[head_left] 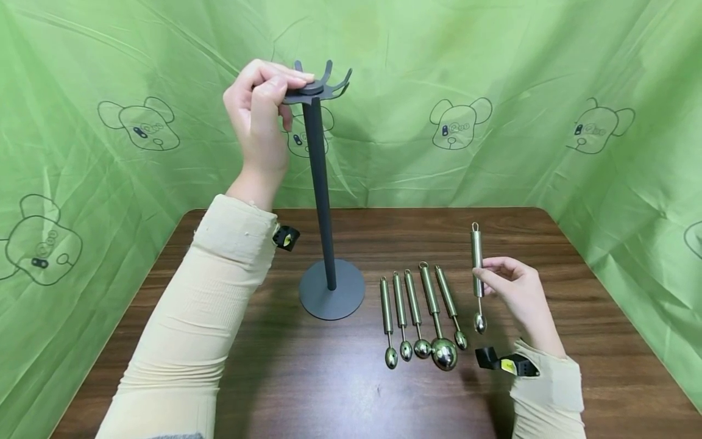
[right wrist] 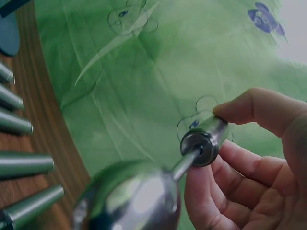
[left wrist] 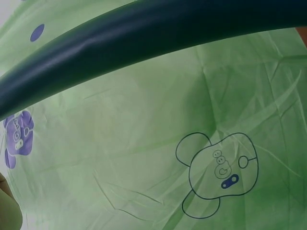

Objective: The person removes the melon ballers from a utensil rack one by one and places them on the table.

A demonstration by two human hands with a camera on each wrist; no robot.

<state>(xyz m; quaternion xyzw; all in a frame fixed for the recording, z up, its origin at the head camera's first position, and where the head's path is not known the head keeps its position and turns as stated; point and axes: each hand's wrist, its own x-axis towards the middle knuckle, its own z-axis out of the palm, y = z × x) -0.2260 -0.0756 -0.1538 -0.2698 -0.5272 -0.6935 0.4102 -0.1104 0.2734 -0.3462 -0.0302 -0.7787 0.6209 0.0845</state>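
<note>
My left hand [head_left: 263, 116] grips the hooked top of a dark grey utensil stand [head_left: 320, 183], thumb and fingers at the left side of its disc. In the left wrist view the stand's pole [left wrist: 144, 43] crosses the top, with a bit of the hand at the left edge. My right hand [head_left: 518, 296] pinches the steel handle of a melon baller [head_left: 477, 262] between thumb and fingers. This baller is upright, loop up and scoop [right wrist: 134, 196] down. Left of it, several more steel melon ballers [head_left: 430, 292] lie side by side on the table, scoops toward me.
The stand's round base [head_left: 331, 305] rests on a brown wooden table [head_left: 307, 390], left of the row. One baller in the row has a much larger scoop [head_left: 444, 355]. Green fabric [head_left: 384, 146] with printed bear heads hangs behind the table and along both sides.
</note>
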